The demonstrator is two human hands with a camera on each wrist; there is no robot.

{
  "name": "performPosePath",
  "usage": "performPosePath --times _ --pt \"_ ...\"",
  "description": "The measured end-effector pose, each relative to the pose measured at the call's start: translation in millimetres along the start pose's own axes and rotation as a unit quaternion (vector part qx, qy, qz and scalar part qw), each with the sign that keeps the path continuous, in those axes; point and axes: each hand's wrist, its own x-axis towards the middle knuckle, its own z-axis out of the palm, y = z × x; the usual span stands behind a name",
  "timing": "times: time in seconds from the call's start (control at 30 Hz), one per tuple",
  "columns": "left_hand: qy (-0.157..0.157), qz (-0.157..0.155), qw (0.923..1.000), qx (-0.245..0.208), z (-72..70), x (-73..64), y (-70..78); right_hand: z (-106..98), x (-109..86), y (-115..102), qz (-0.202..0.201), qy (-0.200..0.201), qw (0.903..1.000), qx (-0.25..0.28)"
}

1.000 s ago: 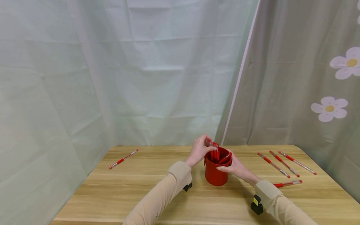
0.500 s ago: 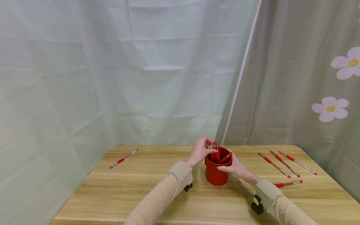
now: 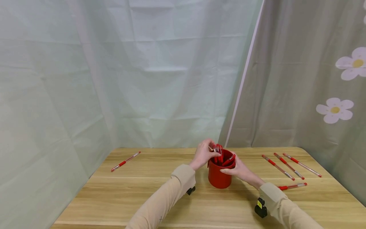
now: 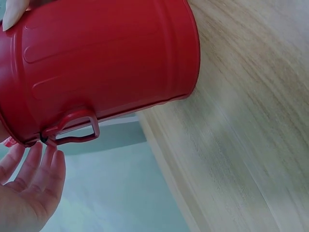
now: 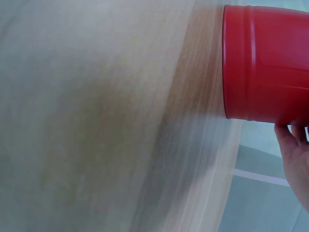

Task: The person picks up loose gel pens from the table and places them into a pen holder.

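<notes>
A red bucket-shaped pen holder (image 3: 219,178) stands upright on the wooden table, a small loop handle (image 4: 72,129) at its side. Several red pens (image 3: 218,154) poke up inside it, bunched at the left, and another pen (image 3: 229,160) leans toward the right rim. My left hand (image 3: 202,155) reaches over the left rim and pinches the bunched pens between thumb and fingers. In the left wrist view its fingertips (image 4: 57,166) show close to the rim. From the right, my right hand (image 3: 243,171) grips the holder, thumb in front and fingers behind.
One red pen (image 3: 125,161) lies at the table's left. On the right, three pens (image 3: 301,164) lie slanted, with another pen (image 3: 294,186) nearer, partly behind the right sleeve. A pale curtain (image 3: 171,95) hangs behind the table (image 3: 148,181).
The pens under my left hand have drawn closer together and sit slightly lower. My left hand has dipped a little; the right hand and the holder stay in place.
</notes>
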Motion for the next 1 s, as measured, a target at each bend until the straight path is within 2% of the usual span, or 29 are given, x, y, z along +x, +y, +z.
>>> performPosePath --times 0.17,0.47,0.63,0.77,1.0 --pt "0.002 -0.001 1.0000 0.009 -1.6 0.3 -1.1 -0.4 0.1 -1.1 -0.009 -0.004 0.9999 0.009" --pt "0.000 0.003 0.9999 0.010 -4.0 -0.1 -1.8 1.0 -1.4 -2.0 -0.001 0.000 0.9999 0.010" --pt "0.003 -0.009 0.9999 0.004 -7.6 -0.5 0.0 0.6 -1.8 -0.8 0.002 0.000 0.9999 0.016" --pt "0.016 -0.018 0.9997 0.000 -11.7 0.4 0.5 0.4 -1.8 -1.0 -0.001 0.000 0.9999 0.014" --pt "0.045 -0.007 0.9989 -0.013 -20.9 0.2 -2.1 -1.1 -1.4 -0.3 -0.008 -0.003 0.9998 0.019"
